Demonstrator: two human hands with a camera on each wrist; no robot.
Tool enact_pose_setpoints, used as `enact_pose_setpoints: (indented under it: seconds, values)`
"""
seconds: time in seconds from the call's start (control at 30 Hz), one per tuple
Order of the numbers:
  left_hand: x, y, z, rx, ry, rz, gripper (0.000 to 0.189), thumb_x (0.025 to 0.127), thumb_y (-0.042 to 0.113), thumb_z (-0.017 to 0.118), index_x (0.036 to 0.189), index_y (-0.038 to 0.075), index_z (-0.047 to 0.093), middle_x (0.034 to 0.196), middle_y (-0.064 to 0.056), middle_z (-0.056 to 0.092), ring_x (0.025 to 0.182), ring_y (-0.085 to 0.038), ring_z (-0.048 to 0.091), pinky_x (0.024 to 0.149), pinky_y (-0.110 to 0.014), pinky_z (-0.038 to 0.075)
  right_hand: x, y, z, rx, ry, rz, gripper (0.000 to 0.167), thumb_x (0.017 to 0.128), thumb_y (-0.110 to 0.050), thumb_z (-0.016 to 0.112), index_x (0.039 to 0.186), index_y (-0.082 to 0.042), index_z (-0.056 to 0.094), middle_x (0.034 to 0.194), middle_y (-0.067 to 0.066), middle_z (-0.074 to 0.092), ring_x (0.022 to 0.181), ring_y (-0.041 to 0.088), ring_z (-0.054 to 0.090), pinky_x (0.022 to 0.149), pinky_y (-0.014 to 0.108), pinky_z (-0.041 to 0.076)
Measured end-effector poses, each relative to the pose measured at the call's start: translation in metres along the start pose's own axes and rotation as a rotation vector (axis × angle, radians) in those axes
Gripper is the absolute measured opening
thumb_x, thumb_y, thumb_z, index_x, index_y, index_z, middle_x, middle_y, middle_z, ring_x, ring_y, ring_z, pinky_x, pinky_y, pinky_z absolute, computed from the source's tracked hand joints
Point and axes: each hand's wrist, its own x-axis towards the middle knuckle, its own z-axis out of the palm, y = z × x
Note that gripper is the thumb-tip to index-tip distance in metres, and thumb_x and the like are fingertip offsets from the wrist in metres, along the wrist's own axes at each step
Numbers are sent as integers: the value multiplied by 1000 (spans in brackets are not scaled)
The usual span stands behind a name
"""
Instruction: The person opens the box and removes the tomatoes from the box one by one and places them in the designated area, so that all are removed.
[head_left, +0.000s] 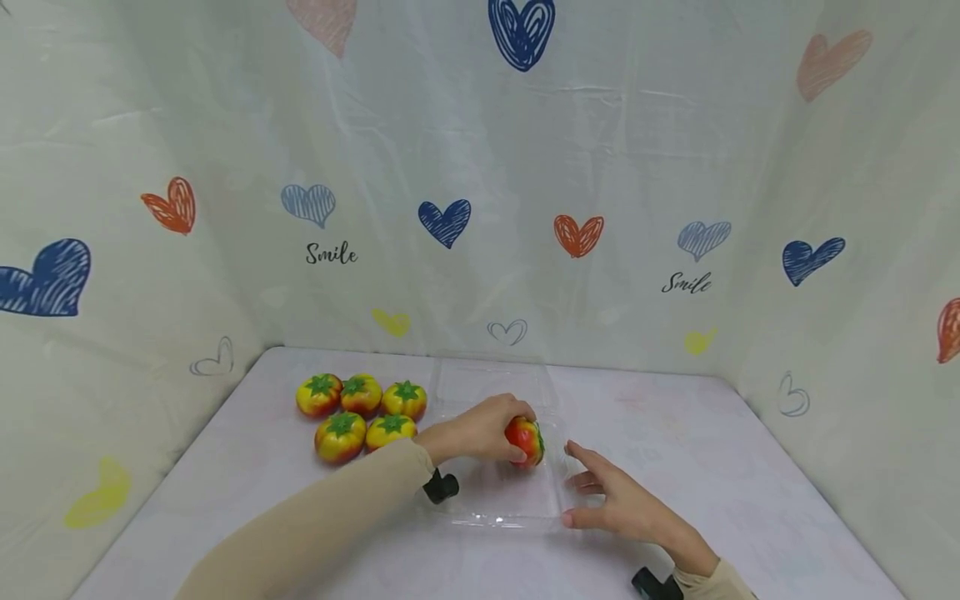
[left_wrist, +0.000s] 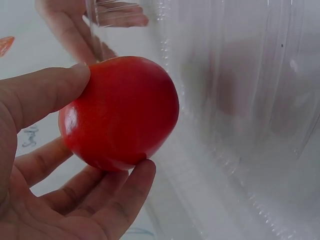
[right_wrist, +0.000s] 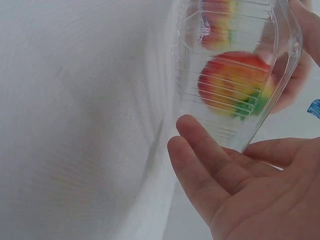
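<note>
My left hand (head_left: 483, 429) grips a red-and-yellow persimmon (head_left: 525, 442) with a green leafy top, thumb on one side and fingers on the other. It holds the fruit over the base of a clear plastic clamshell box (head_left: 502, 502), whose lid (head_left: 487, 383) is raised at the back. The left wrist view shows the persimmon's smooth red side (left_wrist: 122, 112). Beside the box's right wall is my right hand (head_left: 626, 504), its fingers extended and holding nothing. In the right wrist view the persimmon (right_wrist: 232, 82) shows through the clear wall; whether the fingertips touch that wall, I cannot tell.
Several more persimmons (head_left: 341, 437) stand in two rows left of the box, green tops up; my left forearm partly covers the nearer row. The white-covered table (head_left: 675, 433) ends at a curtain (head_left: 630, 308) printed with hearts.
</note>
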Motion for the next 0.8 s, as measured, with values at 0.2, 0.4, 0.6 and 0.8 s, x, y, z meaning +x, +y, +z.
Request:
enact_pose_setpoints:
  seconds: [0.2,0.4,0.6,0.8]
  values:
    - [-9,-1,-13,-47,46,4,44,80,21,78,120,14,60,108,2,56,97,-12,52,81,-20,50,1,2,1,-33,8,15,95,79,-32,78,150,-1,22,149,18,32,113,25,57,93,38,49]
    - [-20,-2,-25,-68,100,-4,46,81,22,76,124,15,58,118,0,55,104,-15,51,85,-25,50,1,0,0,-23,5,18,96,79,-31,78,150,-1,21,150,19,30,114,25,56,94,36,49]
    - [-33,-4,-32,-94,146,8,49,83,22,75,127,16,56,124,-1,52,107,-17,50,85,-26,51,1,1,-1,-11,0,22,95,79,-30,78,150,-1,21,150,20,30,115,24,55,94,36,48]
    - [-46,-9,-34,-156,191,8,50,82,20,76,127,14,54,127,-2,51,110,-18,50,88,-33,52,1,4,1,-28,7,9,97,79,-33,78,150,-1,20,150,19,30,114,25,56,95,33,48]
